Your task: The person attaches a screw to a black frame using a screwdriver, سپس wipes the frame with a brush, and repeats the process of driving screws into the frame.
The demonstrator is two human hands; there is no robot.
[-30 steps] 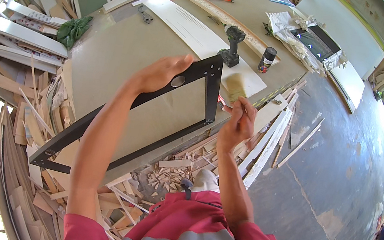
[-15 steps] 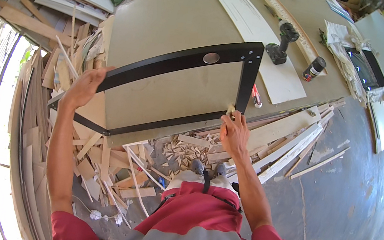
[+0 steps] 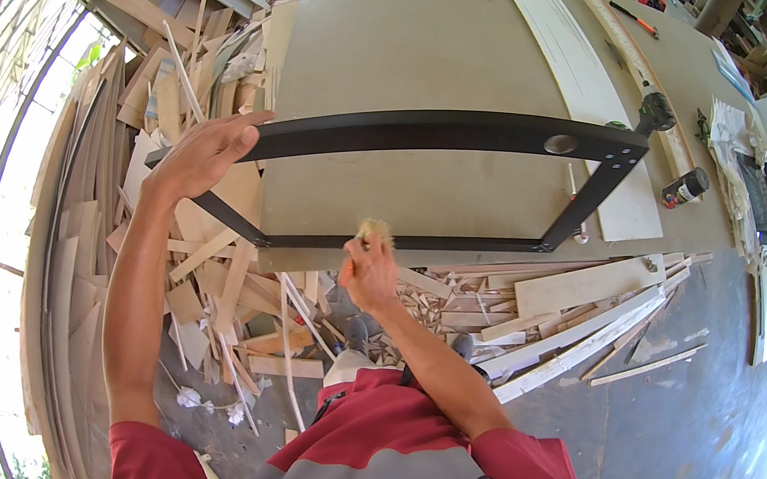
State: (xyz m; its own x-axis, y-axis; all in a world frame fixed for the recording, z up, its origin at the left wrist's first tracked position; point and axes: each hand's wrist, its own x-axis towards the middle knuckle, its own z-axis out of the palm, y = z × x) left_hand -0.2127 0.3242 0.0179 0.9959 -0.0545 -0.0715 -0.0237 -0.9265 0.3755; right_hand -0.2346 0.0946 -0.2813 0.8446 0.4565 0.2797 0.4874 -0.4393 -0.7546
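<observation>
Black frame: the frame (image 3: 422,131) stands on edge, tilted, over the near side of the table (image 3: 377,36), its long lower rail (image 3: 464,244) by the table's front edge.
Frame handling: it looks stiff and fairly light for its length, probably awkward through its span rather than heavy; the smooth dark finish could be slippery or mark easily.
Frame hold: a rail near a corner seems the surest place to grip; the stretch around the oval hole (image 3: 559,145) would also give a hand purchase.
Brush: the brush (image 3: 375,231) has pale bristles that look soft and springy, best taken low on the handle; they are at the lower rail, though firm contact is hard to tell.
Left hand: the hand (image 3: 197,160) is at the left end of the upper rail, fingers together over its edge and thumb on the near side, the rail seemingly pinched between them.
Left arm: raised from the lower left, nearly straight, wrist bent toward the frame.
Right hand: the hand (image 3: 372,276) has its fingers curled tightly around the brush handle, which they mostly hide.
Right arm: it reaches inward across the front of the body, elbow out to the right.
</observation>
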